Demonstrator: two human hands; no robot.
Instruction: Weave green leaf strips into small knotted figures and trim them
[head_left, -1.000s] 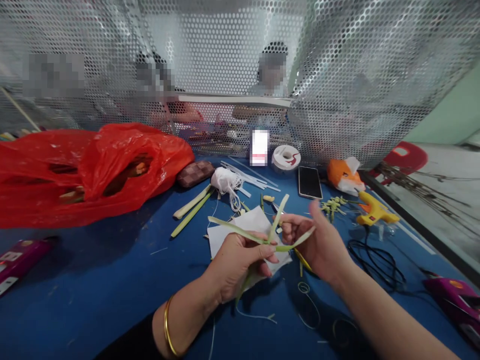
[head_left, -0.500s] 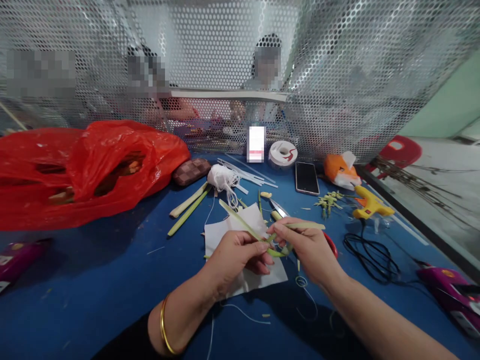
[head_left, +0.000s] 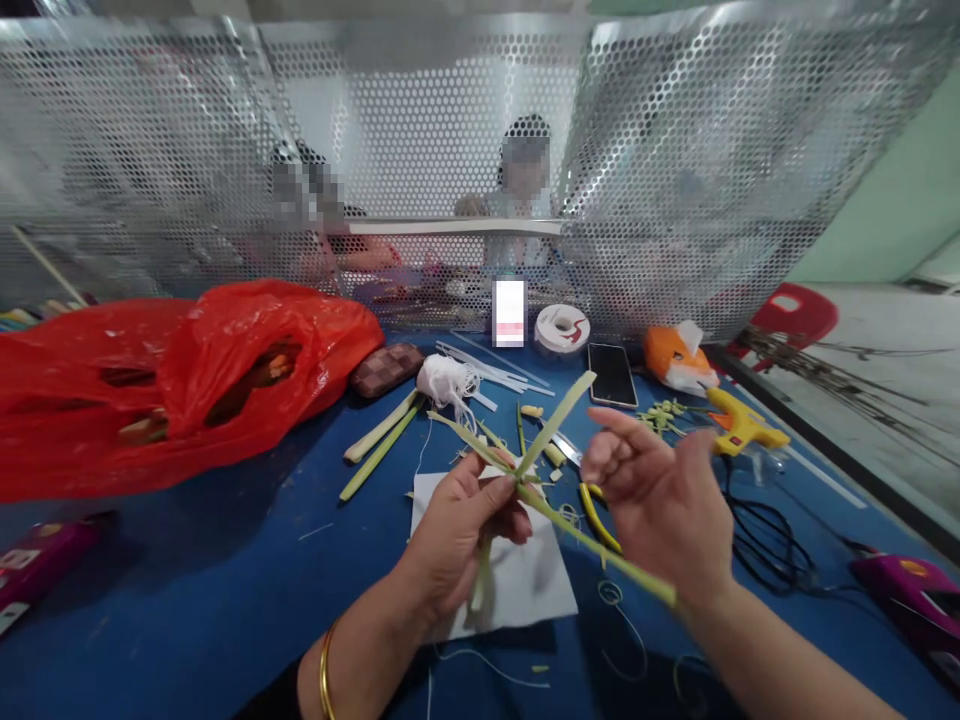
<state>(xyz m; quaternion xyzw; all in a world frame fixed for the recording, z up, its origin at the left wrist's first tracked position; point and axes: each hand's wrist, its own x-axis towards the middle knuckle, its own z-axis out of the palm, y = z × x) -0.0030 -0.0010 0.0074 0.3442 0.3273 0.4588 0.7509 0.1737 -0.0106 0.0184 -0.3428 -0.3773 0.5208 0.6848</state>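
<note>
My left hand point(head_left: 457, 525) pinches several crossed green leaf strips point(head_left: 551, 428) where they meet, above a white sheet of paper point(head_left: 525, 585) on the blue table. My right hand point(head_left: 660, 500) hovers just to the right of the crossing with its fingers loosely curled and nothing gripped. One long strip runs down and to the right, under my right wrist. Yellow-handled scissors point(head_left: 596, 510) lie on the table below my right hand.
A red plastic bag point(head_left: 180, 375) fills the left side. Leaf stalks point(head_left: 379, 435), a white thread bundle point(head_left: 446, 378), a tape roll point(head_left: 561, 327), a phone point(head_left: 613, 374), a yellow glue gun point(head_left: 739, 422) with black cord and purple tools lie around. Behind a perforated metal screen point(head_left: 675, 170), people sit.
My right hand has let go of the strip and pulled back to the right, fingers apart. My left hand has lifted the crossed strips and turned them more upright.
</note>
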